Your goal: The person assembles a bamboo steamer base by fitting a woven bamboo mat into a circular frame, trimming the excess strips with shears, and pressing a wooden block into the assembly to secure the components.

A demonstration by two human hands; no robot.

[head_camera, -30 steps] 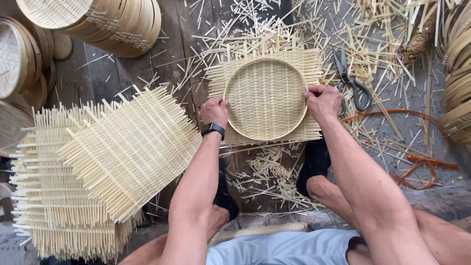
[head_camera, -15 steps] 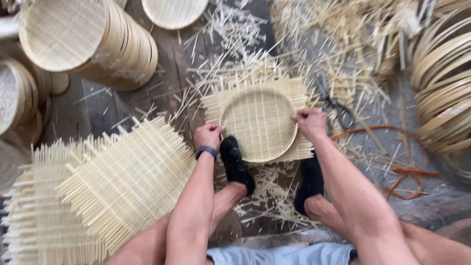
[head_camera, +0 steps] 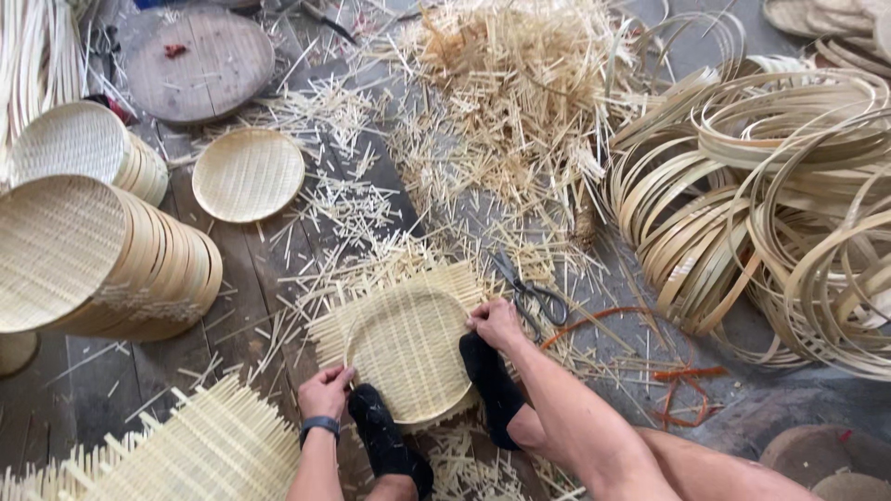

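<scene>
Bamboo mat (head_camera: pixel 408 348) w/ a round hoop (head_camera: pixel 357 325) pressed on it lies on the wood floor (head_camera: pixel 251 269), near its front edge, betw. two black-socked feet. Left hand (head_camera: pixel 325 391) fingers curl closed on the hoop's near-left rim; right hand (head_camera: pixel 497 323) fingers grip its right rim. Scissors (head_camera: pixel 531 292) lie just right of the mat. Stacked trays (head_camera: pixel 111 260) sit toward the left edge.

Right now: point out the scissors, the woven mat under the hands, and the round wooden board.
scissors (head_camera: pixel 531 293), head view, on the pivot where blades meet handles.
woven mat (head_camera: pixel 406 345), head view, on its pressed round middle.
round wooden board (head_camera: pixel 200 65), head view, on its bare face.
</scene>
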